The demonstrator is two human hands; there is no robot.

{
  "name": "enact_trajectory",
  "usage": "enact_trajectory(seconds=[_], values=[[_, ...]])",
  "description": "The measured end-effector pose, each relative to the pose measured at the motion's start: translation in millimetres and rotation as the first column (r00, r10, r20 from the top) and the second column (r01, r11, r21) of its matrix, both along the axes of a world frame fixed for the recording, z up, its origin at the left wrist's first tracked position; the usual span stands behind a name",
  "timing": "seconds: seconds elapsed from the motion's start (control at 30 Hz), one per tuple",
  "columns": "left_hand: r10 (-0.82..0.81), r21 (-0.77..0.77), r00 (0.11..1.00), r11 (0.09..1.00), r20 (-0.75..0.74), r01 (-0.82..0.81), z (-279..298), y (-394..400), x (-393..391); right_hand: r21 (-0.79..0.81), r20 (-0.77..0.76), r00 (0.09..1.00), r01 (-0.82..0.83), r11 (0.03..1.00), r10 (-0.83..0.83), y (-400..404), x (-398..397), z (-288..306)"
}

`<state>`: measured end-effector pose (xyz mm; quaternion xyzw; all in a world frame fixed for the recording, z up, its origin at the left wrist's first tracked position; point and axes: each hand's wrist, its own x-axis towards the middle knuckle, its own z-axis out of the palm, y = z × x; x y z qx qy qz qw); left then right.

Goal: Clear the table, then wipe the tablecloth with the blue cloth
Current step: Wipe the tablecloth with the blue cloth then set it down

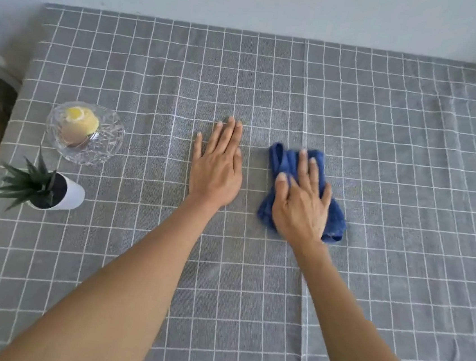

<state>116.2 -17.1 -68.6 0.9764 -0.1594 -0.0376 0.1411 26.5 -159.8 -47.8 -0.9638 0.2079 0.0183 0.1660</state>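
Lying under right hand (301,204): blue cloth (285,162), pressed flat on tablecloth (408,169).

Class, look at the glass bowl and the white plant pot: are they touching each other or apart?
Apart. The head view shows a strip of grey tablecloth between the glass bowl and the white plant pot.

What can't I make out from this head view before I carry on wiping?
- Crumpled blue cloth: its middle is covered by the right hand; its far edge is motion-blurred.
- Grey checked tablecloth: the part under the flat left hand and both forearms is hidden; left, right and near edges are cut off by the frame.
- Clear cut-glass bowl: the yellow thing inside is too small to identify.
- White potted plant: the leaves hide the soil.
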Motion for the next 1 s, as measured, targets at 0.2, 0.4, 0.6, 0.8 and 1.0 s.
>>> enact_trajectory(seconds=[0.2, 0.4, 0.6, 0.8, 1.0], values=[[0.004, -0.004, 1.000, 1.000, -0.007, -0.004, -0.6, 0.5, -0.5, 0.030, -0.006, 0.998, 0.065, 0.997, -0.065, -0.5, 21.2, 0.3], [-0.002, 0.011, 1.000, 1.000, -0.009, 0.002, -0.4, 0.1, -1.2, 0.009, 0.011, 1.000, -0.021, 1.000, 0.021, -17.2, 24.1, -1.7], [-0.001, 0.014, 1.000, 1.000, -0.002, 0.001, -1.2, 0.8, -0.3, 0.038, 0.022, 0.966, 0.256, 0.966, -0.257, -39.8, 41.6, -0.2], [-0.006, -0.003, 1.000, 1.000, 0.012, 0.006, 2.3, 0.2, -2.2, 0.028, 0.028, 0.993, -0.116, 0.993, 0.115, 11.1, 54.7, -2.4], [0.001, 0.002, 1.000, 1.000, 0.003, -0.001, 2.2, 0.1, -2.1, 0.012, 0.015, 0.978, 0.207, 0.978, -0.207, -50.3, 60.9, -3.6]])
